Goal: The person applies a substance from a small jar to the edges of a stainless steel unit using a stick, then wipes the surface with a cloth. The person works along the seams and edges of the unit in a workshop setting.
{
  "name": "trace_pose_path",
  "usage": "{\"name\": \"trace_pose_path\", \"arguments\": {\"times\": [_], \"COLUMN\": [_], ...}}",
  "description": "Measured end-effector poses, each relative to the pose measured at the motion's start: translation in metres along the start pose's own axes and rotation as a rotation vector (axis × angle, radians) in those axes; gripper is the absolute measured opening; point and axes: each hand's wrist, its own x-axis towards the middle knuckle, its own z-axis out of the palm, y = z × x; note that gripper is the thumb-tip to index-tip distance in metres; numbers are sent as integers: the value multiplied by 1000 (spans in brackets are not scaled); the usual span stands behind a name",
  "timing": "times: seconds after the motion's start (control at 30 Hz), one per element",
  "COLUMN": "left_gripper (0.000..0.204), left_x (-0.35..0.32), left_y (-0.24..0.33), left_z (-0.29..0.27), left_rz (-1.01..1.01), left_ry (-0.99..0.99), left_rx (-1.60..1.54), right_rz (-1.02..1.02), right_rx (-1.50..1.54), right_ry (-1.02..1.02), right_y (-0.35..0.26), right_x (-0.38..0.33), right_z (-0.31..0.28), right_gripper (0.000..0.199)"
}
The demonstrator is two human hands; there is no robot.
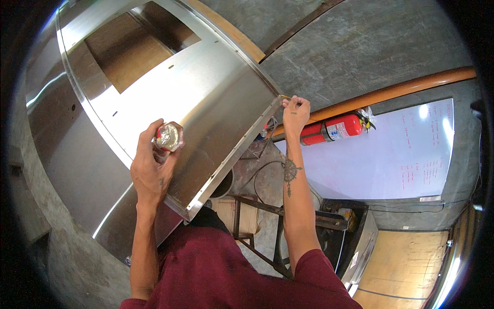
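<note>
My left hand (150, 172) is closed around a small faceted clear jar (170, 136), held above the metal. Some red shows at the jar's side, and its top looks shiny; its contents are hard to make out. Below it stretches a large stainless steel sheet-metal piece (218, 121) with a rectangular cutout and a folded edge. At that piece's far right corner, my right hand (296, 114) pinches a thin yellow-orange stick (286, 96). The stick's tip is at or just over the folded flange (236, 149); whether they touch, I cannot tell.
Right of the metal piece, a red fire extinguisher (332, 129) hangs below an orange pipe (406, 86). Beyond it is a whiteboard (381, 159) with writing. A dark metal frame (262, 208) and a cable stand near my right forearm. Concrete wall (370, 46) rises behind.
</note>
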Motion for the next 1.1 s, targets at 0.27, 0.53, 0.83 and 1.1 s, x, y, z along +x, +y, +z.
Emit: {"name": "trace_pose_path", "arguments": {"times": [0.27,0.53,0.83,1.1], "left_gripper": [68,68,67,68], "left_x": [0,0,-1,-1], "left_y": [-1,-4,-2,-3], "left_z": [1,1,1,2], "left_rz": [3,25,-10,-8], "left_ry": [6,4,31,11], "left_rx": [-13,-4,-54,-32], "right_rz": [-3,-2,54,-15], "right_rx": [-38,7,50,11], "right_ry": [12,5,-8,-17], "right_y": [1,5,-4,3], "right_x": [1,3,0,3], "right_z": [2,2,1,0], "right_gripper": [23,22,22,21]}}
